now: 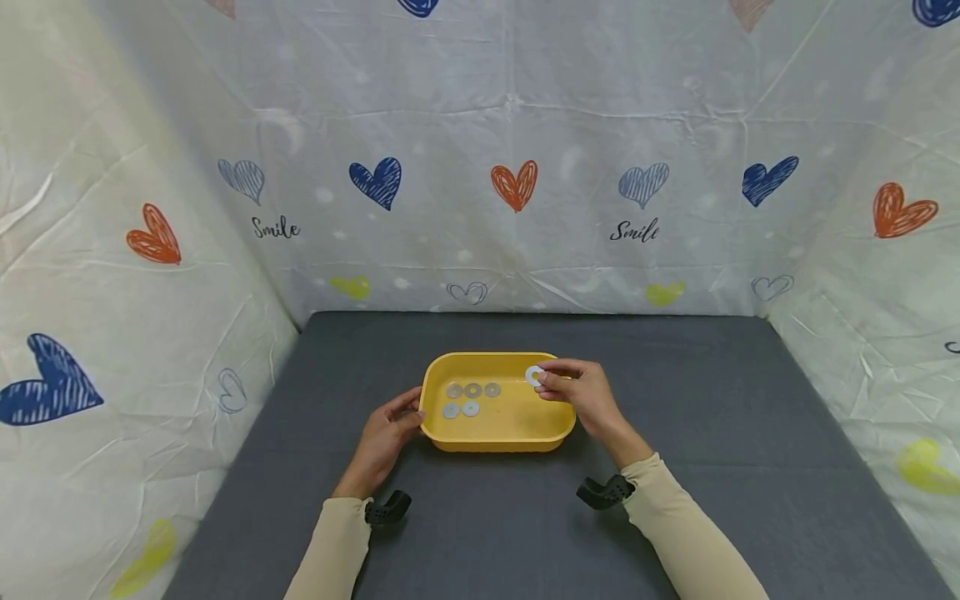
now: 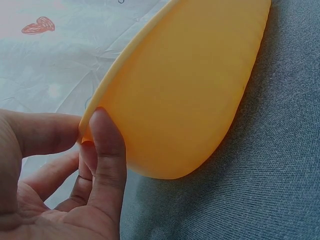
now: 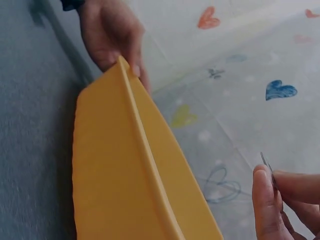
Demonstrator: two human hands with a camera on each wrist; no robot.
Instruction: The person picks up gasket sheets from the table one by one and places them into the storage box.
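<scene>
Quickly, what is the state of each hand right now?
Left hand: closed, pinching the yellow tray at one end.
Right hand: closed, holding a flat washer.

A dark grey worktop (image 1: 495, 529) is stretching across the lower part of the head view, its straight far edge running left to right and its sides spreading outward toward the near end. Cloth (image 2: 280, 150) is covering it, showing a fine ribbed weave in the left wrist view and looking mostly smooth from above. A yellow tray (image 1: 517, 418) is resting directly on it, lying well inside both side edges and nearer the far one. Its long sides are running roughly parallel to that far edge, its corners are curving, and its open top is facing up. Soft shadow is darkening the cloth just beside the tray.
</scene>
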